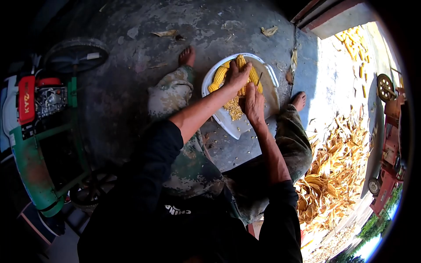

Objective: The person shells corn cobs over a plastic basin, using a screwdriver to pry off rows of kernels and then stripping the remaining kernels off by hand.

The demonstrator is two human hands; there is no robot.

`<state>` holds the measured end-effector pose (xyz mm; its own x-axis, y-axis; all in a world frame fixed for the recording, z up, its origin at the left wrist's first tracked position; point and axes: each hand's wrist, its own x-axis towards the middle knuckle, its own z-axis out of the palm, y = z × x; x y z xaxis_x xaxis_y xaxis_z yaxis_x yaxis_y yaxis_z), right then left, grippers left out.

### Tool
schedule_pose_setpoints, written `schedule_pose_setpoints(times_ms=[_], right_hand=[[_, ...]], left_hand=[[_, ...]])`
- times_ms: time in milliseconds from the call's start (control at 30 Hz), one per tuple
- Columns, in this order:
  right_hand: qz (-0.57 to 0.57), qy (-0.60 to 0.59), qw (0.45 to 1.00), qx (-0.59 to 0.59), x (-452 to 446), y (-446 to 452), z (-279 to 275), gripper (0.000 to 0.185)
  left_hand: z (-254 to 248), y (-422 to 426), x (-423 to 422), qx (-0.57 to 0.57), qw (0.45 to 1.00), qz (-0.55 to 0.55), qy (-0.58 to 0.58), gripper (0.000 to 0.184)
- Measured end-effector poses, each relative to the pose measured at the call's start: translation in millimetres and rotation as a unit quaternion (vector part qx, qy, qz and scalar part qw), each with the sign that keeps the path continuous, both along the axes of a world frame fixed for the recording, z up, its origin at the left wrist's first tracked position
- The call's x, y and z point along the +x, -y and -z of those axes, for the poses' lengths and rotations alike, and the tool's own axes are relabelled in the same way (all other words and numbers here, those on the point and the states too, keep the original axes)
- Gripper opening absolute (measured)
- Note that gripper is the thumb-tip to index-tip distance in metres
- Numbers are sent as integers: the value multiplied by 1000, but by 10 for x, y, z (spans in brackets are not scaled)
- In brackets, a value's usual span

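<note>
My left hand (237, 76) is closed around a yellow corn cob (240, 60) above a white basin (207, 80). Close beside it, my right hand (253, 104) grips a thin dark spike-like tool (259, 79), its shaft pointing up past the thumb; the handle is hidden in the fist. Other corn cobs (217, 79) lie in the basin to the left of my hands, and more show to the right. Loose kernels (233, 110) are heaped in the basin just below my hands.
My bare feet flank the basin. A green machine (39, 168) with a red engine and wheels stands at left. Dry corn husks (333, 179) are piled in sunlight at right, with more cobs (353, 41) beyond. A red vehicle (390, 144) stands at far right.
</note>
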<state>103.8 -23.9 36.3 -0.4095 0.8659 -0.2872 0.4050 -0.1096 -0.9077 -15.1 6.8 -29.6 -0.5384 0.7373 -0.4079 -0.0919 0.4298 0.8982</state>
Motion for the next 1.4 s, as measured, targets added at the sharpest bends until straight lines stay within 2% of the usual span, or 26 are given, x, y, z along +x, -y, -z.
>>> schedule_pose_setpoints(times_ms=[67,167,267,300,367,400,467,500,533,600,633,767,833,867,933,1000,1033,1067,1100,1167,1267,1400], right_hand=[[-3,-7,1000,-10,32,28,93,63],[14,-17,997,80,37,45,120,62],[58,-89,994,-20,11,24,34,63],[57,-88,994,-19,-2,15,-17,63],[92,-106,984,-107,-24,10,-97,61],[91,-106,984,-107,-8,-11,-82,61],[30,-61,988,-138,34,-69,-42,66],[44,-54,991,-114,-24,-34,-158,69],[43,-54,991,-115,-31,-41,-105,69],[45,-42,997,-49,-74,-59,-19,58],[39,-26,997,-64,-63,-57,-86,56],[5,-16,1000,-26,20,-62,201,63],[60,-101,970,214,-53,-73,366,50],[60,-100,970,213,1,-70,408,50],[33,-63,997,29,45,-88,177,47],[67,-157,979,-108,84,-157,188,46],[38,-94,995,-16,127,-251,305,44],[40,-157,982,-94,199,-302,415,44],[38,-202,970,-132,194,-298,303,44],[36,-247,953,-171,194,-290,206,44],[16,-186,972,-144,276,-329,197,45],[-25,-146,983,-111,332,-391,153,42]], left_hand=[[80,1,23,11,1000,-6,-16,63],[74,-3,13,37,987,-16,158,43],[178,-36,-24,37,993,-1,115,44],[133,-33,-29,38,993,-1,115,44],[53,-12,-31,44,992,-15,113,52],[-9,3,-26,44,992,-16,114,52],[-159,40,-11,1,997,9,77,66],[-214,69,-40,5,993,44,105,81],[-233,74,-31,4,993,43,105,81],[-277,71,-12,-9,995,26,91,89],[-280,80,-31,0,993,44,107,94],[-274,83,-5,-18,994,48,101,94],[-211,82,11,17,991,67,110,91],[-188,76,29,17,991,67,111,91],[-124,34,64,39,999,17,-23,79],[-132,25,-2,75,995,39,-59,74],[-227,42,-52,78,991,78,-72,71],[-324,62,-73,81,986,117,-84,68],[-265,64,-49,110,978,95,-152,62],[-312,80,-77,114,974,111,-159,62],[-446,102,-121,101,972,127,-168,63],[-516,114,-135,108,980,134,-98,63]])
